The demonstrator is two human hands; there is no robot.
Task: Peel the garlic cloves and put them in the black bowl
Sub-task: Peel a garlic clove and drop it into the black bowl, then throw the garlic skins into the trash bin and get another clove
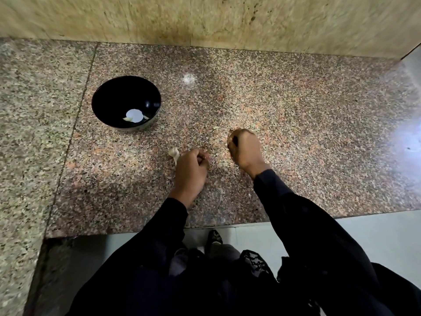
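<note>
Garlic [173,153] lies on the granite counter [296,133], touching your left hand [190,172]. That hand's fingers are curled, as are those of your right hand [245,149]; whether either pinches anything, you cannot tell. Beyond your left hand, well apart, sits the black bowl [126,102] holding pale pieces.

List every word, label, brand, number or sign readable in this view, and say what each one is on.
None: no readable text anywhere in the head view.
The black bowl is plain; the white patch inside it is a light reflection, not a label.
The granite counter, the stone wall and the black sleeves carry no writing.
</note>
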